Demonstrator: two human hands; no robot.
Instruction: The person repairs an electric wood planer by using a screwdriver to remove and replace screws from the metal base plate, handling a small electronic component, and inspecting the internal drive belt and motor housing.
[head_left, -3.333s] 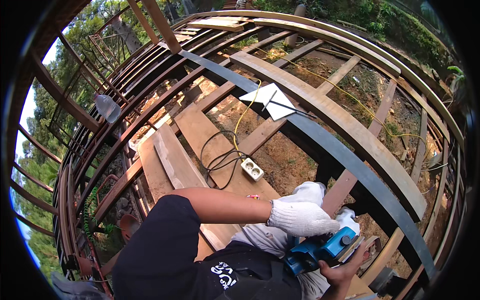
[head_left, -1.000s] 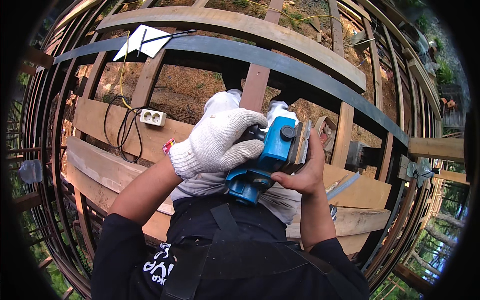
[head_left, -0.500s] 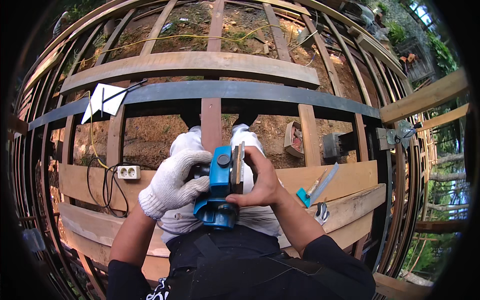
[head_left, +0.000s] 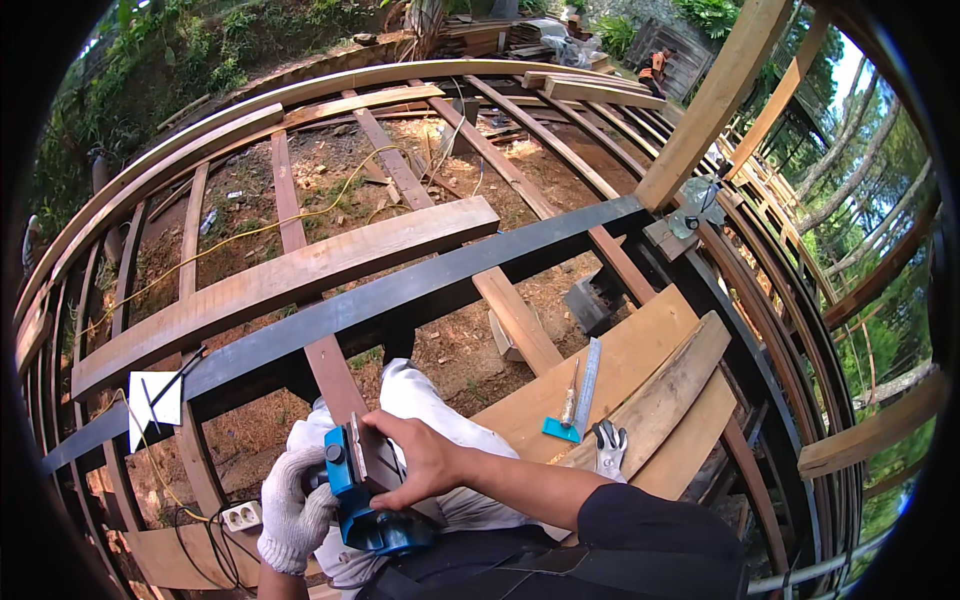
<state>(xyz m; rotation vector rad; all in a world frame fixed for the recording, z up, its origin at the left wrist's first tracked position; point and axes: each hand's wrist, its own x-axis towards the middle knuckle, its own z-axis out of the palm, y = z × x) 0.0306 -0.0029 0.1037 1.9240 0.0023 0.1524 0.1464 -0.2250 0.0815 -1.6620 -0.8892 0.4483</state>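
Observation:
A blue electric hand planer point(head_left: 376, 530) rests over my lap, turned so its flat metal sole faces right. My left hand point(head_left: 296, 508), in a white knit glove, is closed around its handle. My bare right hand point(head_left: 428, 462) grips the sole side, with the thumb near the rear of the sole and the fingers at its front end. What lies under the right fingers is hidden. To the right on the boards lie a try square with a teal handle point(head_left: 561, 430), a slim tool with a wooden handle point(head_left: 570, 402) and a grey-white glove point(head_left: 610, 447).
A white socket block point(head_left: 241, 516) with black cable sits at the left. A dark beam point(head_left: 420, 275) crosses ahead, with a thick plank point(head_left: 290, 285) beyond it and a white sheet point(head_left: 154, 405) on its left end. Open gaps between joists show soil. Far off is another person point(head_left: 655, 72).
My view has swung to the right and up, bringing in trees, posts and a distant person. Both hands keep hold of the planer, which now appears lower and further left.

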